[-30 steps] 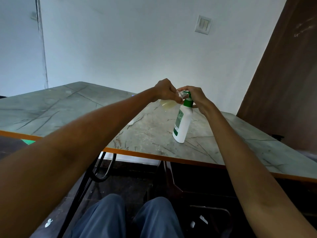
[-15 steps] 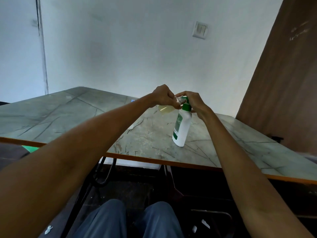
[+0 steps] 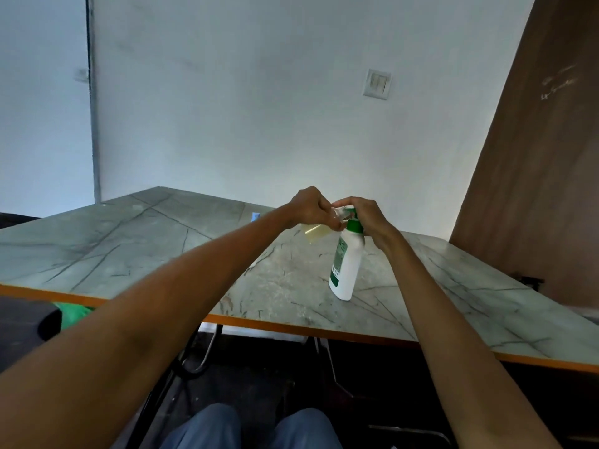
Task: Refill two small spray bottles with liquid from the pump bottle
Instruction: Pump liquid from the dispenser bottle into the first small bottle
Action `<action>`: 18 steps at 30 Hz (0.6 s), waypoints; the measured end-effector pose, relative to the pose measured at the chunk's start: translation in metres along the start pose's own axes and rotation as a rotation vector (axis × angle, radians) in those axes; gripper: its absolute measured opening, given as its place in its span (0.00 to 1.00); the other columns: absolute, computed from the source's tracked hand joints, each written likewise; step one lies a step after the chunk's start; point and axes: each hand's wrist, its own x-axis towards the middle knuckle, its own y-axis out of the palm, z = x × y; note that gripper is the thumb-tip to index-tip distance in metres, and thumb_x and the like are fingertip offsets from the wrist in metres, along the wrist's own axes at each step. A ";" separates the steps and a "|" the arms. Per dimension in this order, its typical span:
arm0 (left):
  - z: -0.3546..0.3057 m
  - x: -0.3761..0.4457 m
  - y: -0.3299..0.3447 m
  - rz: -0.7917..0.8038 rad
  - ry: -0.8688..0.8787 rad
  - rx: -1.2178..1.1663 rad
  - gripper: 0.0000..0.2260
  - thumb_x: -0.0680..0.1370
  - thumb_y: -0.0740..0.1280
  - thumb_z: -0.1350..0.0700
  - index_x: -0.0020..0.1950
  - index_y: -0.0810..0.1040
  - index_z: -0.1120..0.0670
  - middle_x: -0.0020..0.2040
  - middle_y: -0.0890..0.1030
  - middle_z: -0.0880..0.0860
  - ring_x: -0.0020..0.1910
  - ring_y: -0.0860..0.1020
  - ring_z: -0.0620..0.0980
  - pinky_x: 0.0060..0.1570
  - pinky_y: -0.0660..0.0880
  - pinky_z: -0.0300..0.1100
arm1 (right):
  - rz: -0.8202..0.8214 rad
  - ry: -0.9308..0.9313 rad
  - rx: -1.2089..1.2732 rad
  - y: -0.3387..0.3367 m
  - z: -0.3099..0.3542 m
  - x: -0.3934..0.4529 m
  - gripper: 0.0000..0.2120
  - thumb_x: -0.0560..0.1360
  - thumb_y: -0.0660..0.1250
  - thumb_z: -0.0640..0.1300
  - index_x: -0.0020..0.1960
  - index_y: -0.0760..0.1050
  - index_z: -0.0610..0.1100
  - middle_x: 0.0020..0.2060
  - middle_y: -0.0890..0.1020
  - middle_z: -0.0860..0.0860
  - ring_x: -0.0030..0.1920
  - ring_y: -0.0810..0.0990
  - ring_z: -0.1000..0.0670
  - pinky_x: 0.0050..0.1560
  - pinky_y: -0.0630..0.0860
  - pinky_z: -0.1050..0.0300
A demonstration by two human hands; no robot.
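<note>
Nearest to us, our knees in blue trousers (image 3: 249, 429) sit below the frame's bottom edge, with dark floor and a metal leg of the counter (image 3: 194, 358) just beyond. Both forearms reach forward over the orange-trimmed front edge of the marble-patterned counter (image 3: 129, 254). On it stands the pump bottle (image 3: 346, 264), white with a green label and green collar, its long axis near upright and leaning slightly, top tipped toward the right; its base rests close to the counter's front edge, right of centre. At its top our right hand (image 3: 368, 218) curls over the green pump head, its fingers (image 3: 348, 202) bent down around it. Our left hand (image 3: 311, 207) meets it from the left, fingers curled and pinching the small spray bottle (image 3: 316, 230), a clear one holding yellowish liquid. That bottle lies nearly horizontal, body pointing left and slightly toward us, its open mouth end toward the pump nozzle; whether nozzle and mouth actually touch we cannot tell, as the fingers hide the joint. Farther back on the counter, partly behind the left forearm, a small blue object (image 3: 255, 216) shows. Beyond are the pale wall with a switch plate (image 3: 377, 83) and a brown door panel (image 3: 531, 176) at right.
</note>
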 end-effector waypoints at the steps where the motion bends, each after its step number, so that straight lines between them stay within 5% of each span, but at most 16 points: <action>1: -0.001 0.001 0.000 -0.001 0.002 -0.002 0.16 0.64 0.78 0.56 0.49 0.84 0.60 0.36 0.79 0.50 0.36 0.71 0.42 0.34 0.65 0.33 | 0.001 0.010 -0.009 -0.001 0.001 0.001 0.14 0.77 0.55 0.36 0.50 0.80 0.42 0.49 0.79 0.46 0.49 0.77 0.47 0.43 0.75 0.61; 7: -0.004 0.004 -0.003 -0.008 0.009 0.011 0.15 0.64 0.78 0.56 0.48 0.85 0.59 0.41 0.81 0.52 0.41 0.73 0.45 0.36 0.66 0.35 | -0.021 0.039 -0.021 -0.002 0.003 0.006 0.14 0.77 0.57 0.37 0.54 0.80 0.39 0.48 0.79 0.45 0.45 0.77 0.48 0.38 0.74 0.62; 15: -0.001 0.001 0.000 0.014 0.011 0.010 0.16 0.65 0.77 0.56 0.50 0.84 0.60 0.41 0.81 0.52 0.42 0.75 0.46 0.36 0.69 0.34 | -0.062 -0.051 -0.059 0.000 -0.005 0.006 0.17 0.76 0.52 0.35 0.52 0.80 0.36 0.52 0.80 0.44 0.51 0.77 0.48 0.55 0.75 0.54; 18: -0.004 0.000 -0.002 0.000 0.002 -0.013 0.15 0.65 0.77 0.56 0.49 0.84 0.58 0.37 0.80 0.50 0.42 0.74 0.45 0.36 0.68 0.34 | -0.047 -0.036 -0.042 -0.002 -0.001 0.008 0.17 0.76 0.53 0.34 0.51 0.80 0.38 0.50 0.80 0.44 0.42 0.79 0.51 0.46 0.77 0.59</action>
